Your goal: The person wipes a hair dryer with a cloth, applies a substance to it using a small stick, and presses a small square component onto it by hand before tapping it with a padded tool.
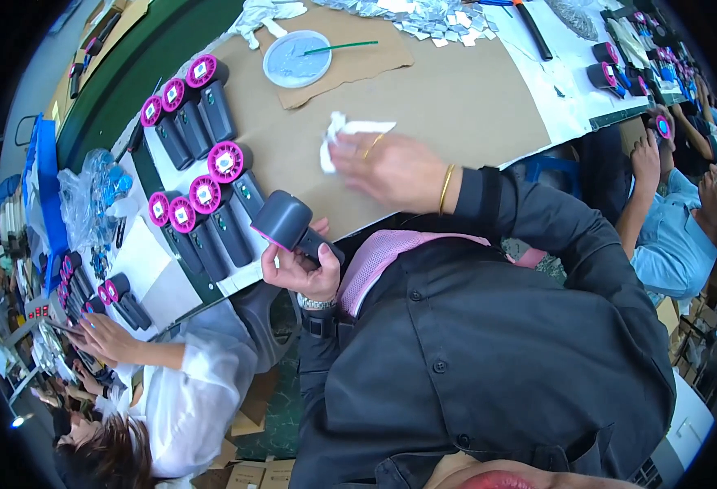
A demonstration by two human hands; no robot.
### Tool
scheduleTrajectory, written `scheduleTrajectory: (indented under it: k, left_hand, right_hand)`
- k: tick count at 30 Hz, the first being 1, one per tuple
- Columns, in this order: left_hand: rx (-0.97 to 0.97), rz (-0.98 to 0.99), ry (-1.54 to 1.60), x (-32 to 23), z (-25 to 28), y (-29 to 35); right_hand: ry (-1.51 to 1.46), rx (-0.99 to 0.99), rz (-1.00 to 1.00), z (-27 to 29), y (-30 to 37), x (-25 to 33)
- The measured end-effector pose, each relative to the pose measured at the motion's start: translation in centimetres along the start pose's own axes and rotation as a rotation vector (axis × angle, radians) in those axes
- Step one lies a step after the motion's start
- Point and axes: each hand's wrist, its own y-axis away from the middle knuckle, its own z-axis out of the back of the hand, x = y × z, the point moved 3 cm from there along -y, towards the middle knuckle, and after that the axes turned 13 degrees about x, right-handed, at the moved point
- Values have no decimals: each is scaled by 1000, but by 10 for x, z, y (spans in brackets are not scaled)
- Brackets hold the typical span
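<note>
In my left hand (308, 273), with the fingers wrapped round its handle, is a dark grey hair-dryer-shaped device (283, 218). Its wide round head points up and to the left, and a thin magenta rim shows at its lower edge. My right hand (395, 169), slightly blurred, reaches over the brown board and its fingers close on a crumpled white cloth (331, 155). Parts of the cloth stick out beyond the fingertips. Left of my left hand, similar grey devices (226, 161) with magenta round ends lie in two rows.
A white tub (297, 59) with a green stick (342, 47) across it stands on a cardboard piece (375, 61). Behind lie many small silvery squares (448, 28) and a white glove (264, 18). Co-workers sit on both sides: a white sleeve (211, 359) left, a blue shirt (672, 244) right.
</note>
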Motion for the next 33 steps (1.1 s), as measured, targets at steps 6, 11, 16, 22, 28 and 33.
scheduleTrajectory:
  k: [6,11,16,22,28,33]
  left_hand:
    - [-128,13,91,-10,7,-2]
    - [-173,51,88,-17,15,0]
    - [-160,29,147,-13,12,-2]
    - [-163,66,135,-10,22,6]
    - [-170,70,179,-14,20,4]
    - [-170,94,147,-13,18,4]
  right_hand:
    - [-135,177,177,-1,33,28]
    - [-101,247,178,1,43,34]
    - [-127,209,309,-29,9,72]
    - [-11,216,41,3,59,17]
    - [-29,243,48,0,39,31]
    - [-21,199,195,-25,-28,42]
